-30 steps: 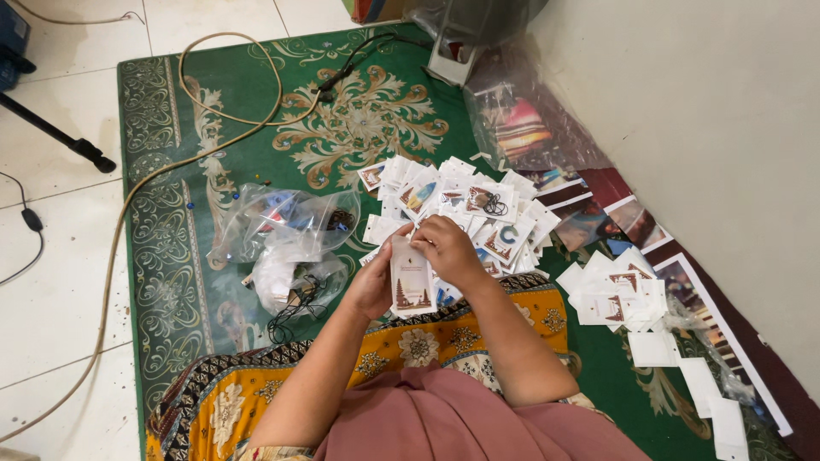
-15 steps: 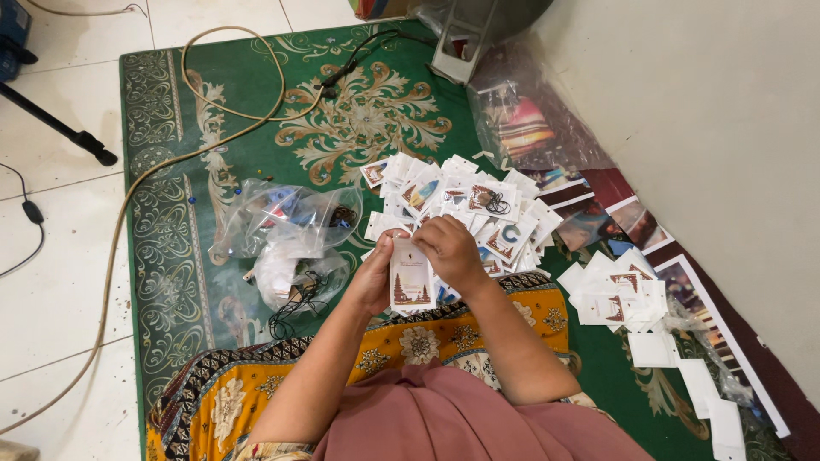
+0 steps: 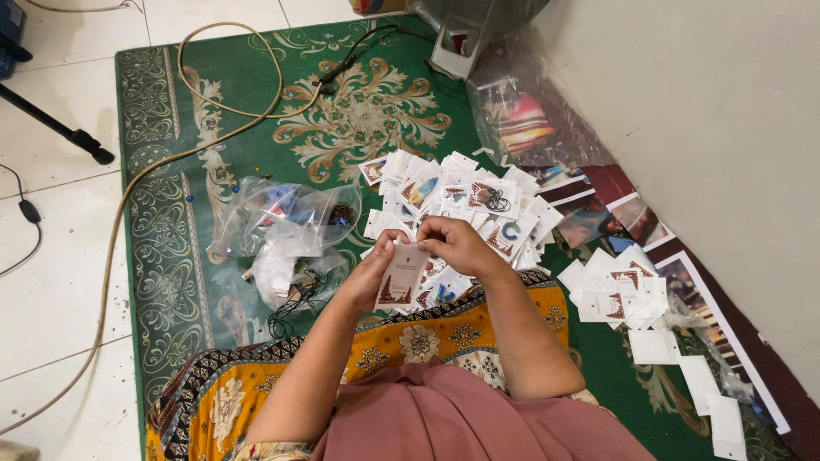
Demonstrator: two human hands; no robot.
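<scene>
A small white card tag (image 3: 401, 277) with a brown picture at its lower end is held upright over my lap. My left hand (image 3: 369, 275) grips its left edge from below. My right hand (image 3: 457, 243) pinches the top of the card with its fingertips. Just beyond my hands lies a spread pile of similar white cards (image 3: 461, 201) on the green carpet (image 3: 342, 119), some with small items and black cords fixed on them.
Clear plastic bags (image 3: 286, 226) with small parts and black cords lie to the left. A second stack of cards (image 3: 623, 290) sits at the right, near photo prints along the white wall. A beige cable (image 3: 205, 94) loops over the carpet; a black stand leg (image 3: 60, 128) crosses the tiles.
Both hands stay on the card at the same spot; my right fingers shift slightly at its top. The view has tilted a little.
</scene>
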